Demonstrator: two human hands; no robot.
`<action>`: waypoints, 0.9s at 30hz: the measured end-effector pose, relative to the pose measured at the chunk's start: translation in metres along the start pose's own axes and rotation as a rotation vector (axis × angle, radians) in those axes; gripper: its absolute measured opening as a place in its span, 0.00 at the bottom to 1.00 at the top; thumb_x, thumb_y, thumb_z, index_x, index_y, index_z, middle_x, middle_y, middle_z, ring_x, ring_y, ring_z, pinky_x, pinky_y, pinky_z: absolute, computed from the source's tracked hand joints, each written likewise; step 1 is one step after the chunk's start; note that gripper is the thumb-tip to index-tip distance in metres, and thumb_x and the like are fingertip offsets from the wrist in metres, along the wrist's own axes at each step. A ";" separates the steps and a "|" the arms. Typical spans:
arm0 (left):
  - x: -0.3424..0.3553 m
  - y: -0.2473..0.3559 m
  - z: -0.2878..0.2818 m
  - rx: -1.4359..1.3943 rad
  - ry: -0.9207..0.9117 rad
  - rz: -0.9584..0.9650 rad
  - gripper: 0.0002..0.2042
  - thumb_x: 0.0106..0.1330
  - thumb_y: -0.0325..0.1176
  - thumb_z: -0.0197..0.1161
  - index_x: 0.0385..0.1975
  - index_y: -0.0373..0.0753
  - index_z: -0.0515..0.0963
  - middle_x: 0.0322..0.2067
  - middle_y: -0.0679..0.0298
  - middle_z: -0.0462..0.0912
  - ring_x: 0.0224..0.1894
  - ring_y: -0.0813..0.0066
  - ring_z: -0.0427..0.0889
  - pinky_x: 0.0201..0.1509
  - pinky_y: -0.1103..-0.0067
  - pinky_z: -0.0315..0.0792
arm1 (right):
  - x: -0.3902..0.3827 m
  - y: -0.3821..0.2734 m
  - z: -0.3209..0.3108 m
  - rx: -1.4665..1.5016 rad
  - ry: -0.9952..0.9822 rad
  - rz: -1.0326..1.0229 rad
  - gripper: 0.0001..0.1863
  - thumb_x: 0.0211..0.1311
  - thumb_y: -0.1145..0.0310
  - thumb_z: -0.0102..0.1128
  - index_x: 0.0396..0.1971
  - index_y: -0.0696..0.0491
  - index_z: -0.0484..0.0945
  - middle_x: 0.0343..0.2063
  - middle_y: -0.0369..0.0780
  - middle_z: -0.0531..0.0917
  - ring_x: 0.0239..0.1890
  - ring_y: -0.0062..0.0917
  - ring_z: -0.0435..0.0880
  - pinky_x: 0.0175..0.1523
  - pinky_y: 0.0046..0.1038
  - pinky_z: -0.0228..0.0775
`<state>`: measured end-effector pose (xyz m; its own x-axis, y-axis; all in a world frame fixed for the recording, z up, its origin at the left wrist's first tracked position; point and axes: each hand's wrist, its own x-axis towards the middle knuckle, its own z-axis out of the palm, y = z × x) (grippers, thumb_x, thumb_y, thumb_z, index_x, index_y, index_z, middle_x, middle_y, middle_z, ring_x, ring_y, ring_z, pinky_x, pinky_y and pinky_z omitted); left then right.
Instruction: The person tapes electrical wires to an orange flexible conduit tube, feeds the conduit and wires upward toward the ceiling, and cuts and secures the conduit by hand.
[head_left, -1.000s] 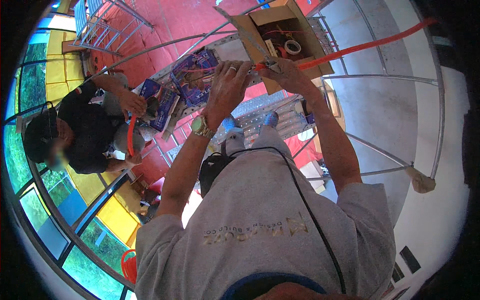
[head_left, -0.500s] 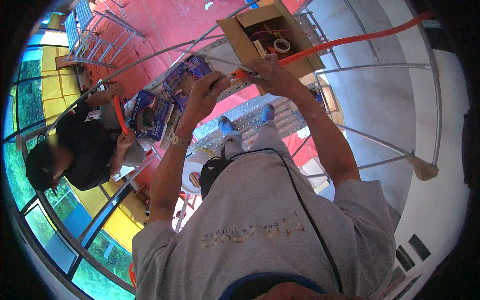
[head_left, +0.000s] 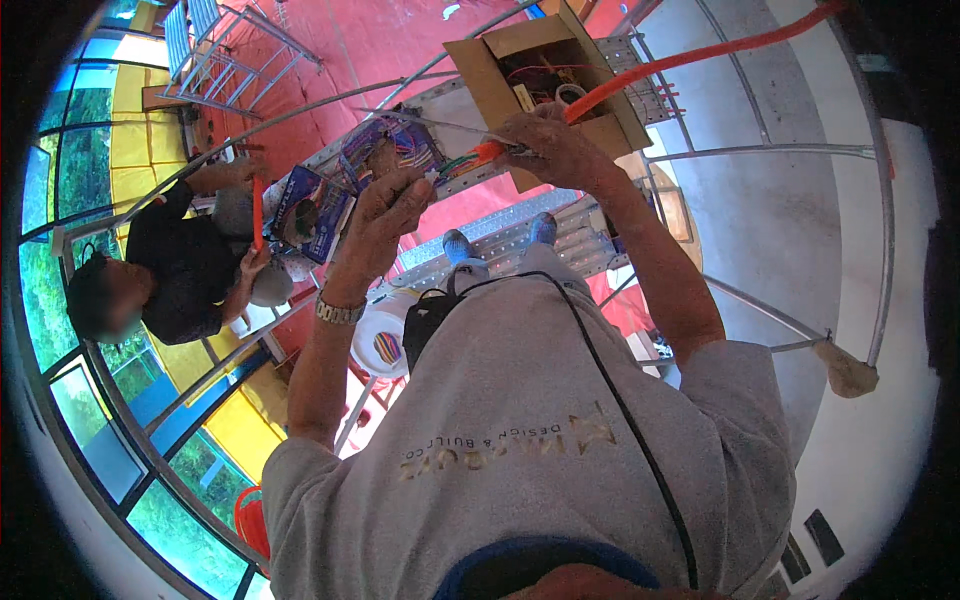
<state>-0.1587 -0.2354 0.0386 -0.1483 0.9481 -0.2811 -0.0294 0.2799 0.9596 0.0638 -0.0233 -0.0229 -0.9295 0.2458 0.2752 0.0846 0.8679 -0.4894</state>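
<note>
An orange corrugated conduit point(head_left: 700, 68) runs from the upper right down to my right hand point(head_left: 555, 150), whose fingers are wrapped round it near its end. Green and other coloured wires point(head_left: 460, 163) stick out of that end toward the left. At their tips is my left hand point(head_left: 385, 215), its fingers pinched together; the wire ends seem to be between them, though the fingertips partly cover them. A thin grey strip point(head_left: 440, 122) slants from the upper left to my right hand; I cannot tell what it is.
An open cardboard box point(head_left: 490, 75) with a tape roll stands beyond my right hand. Blue boxes of wire point(head_left: 310, 215) sit left, beside a person point(head_left: 185, 265) holding orange conduit point(head_left: 258, 215). Metal scaffold pipes point(head_left: 760, 152) surround me. My feet rest on perforated metal planks point(head_left: 500, 240).
My left hand has moved left and down, away from my right hand, and more of the coloured wires shows between them. My right hand still grips the conduit. The other person's head and arms have shifted.
</note>
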 end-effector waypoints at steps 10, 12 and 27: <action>0.043 0.010 0.053 0.472 0.007 0.509 0.22 0.84 0.48 0.44 0.47 0.33 0.77 0.32 0.63 0.81 0.30 0.79 0.73 0.36 0.79 0.71 | -0.022 -0.002 -0.029 -0.054 -0.045 0.022 0.20 0.65 0.56 0.67 0.54 0.45 0.82 0.40 0.39 0.83 0.43 0.34 0.82 0.59 0.43 0.60; 0.054 0.010 0.060 0.371 -0.056 0.368 0.23 0.84 0.48 0.44 0.47 0.33 0.77 0.31 0.63 0.80 0.29 0.80 0.73 0.35 0.78 0.71 | -0.028 0.005 -0.025 -0.087 -0.048 0.036 0.19 0.68 0.54 0.64 0.56 0.42 0.81 0.41 0.38 0.84 0.46 0.33 0.84 0.57 0.44 0.59; 0.113 0.012 0.062 -0.662 -0.481 -0.368 0.22 0.81 0.49 0.50 0.49 0.33 0.78 0.38 0.61 0.84 0.25 0.80 0.74 0.23 0.85 0.63 | -0.066 0.055 -0.022 0.030 0.312 0.090 0.19 0.67 0.60 0.68 0.54 0.52 0.81 0.50 0.41 0.82 0.54 0.38 0.80 0.61 0.41 0.69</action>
<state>-0.1141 -0.1160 0.0172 0.4086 0.8178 -0.4053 -0.5794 0.5756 0.5771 0.1379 0.0175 -0.0493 -0.7637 0.4449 0.4677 0.1464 0.8251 -0.5457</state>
